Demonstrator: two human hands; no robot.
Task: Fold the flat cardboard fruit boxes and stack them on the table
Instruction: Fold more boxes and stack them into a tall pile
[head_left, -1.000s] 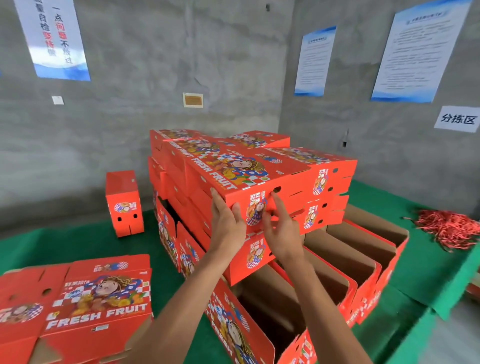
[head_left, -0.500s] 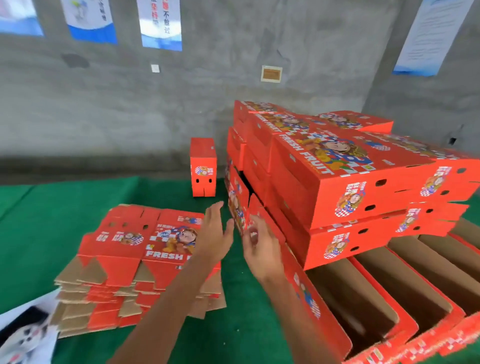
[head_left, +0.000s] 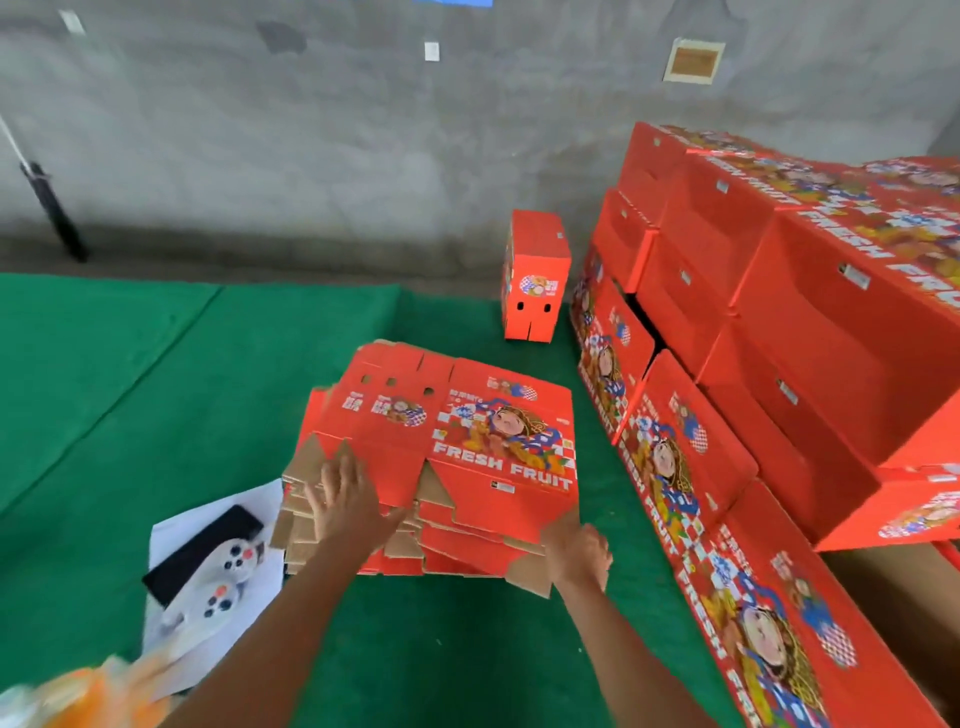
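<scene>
Red flat boxes (head_left: 457, 457) lie piled beside the folded stack (head_left: 779, 332). Left hand (head_left: 348, 501) rests flat on top, fingers spread; right hand (head_left: 579, 556) pinches the near edge. Best lift only the top sheet.

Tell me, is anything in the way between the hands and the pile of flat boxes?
No, nothing visible is in the way. The left hand already lies on the near left edge of the pile of flat boxes, and the right hand is at its near right corner.
</scene>
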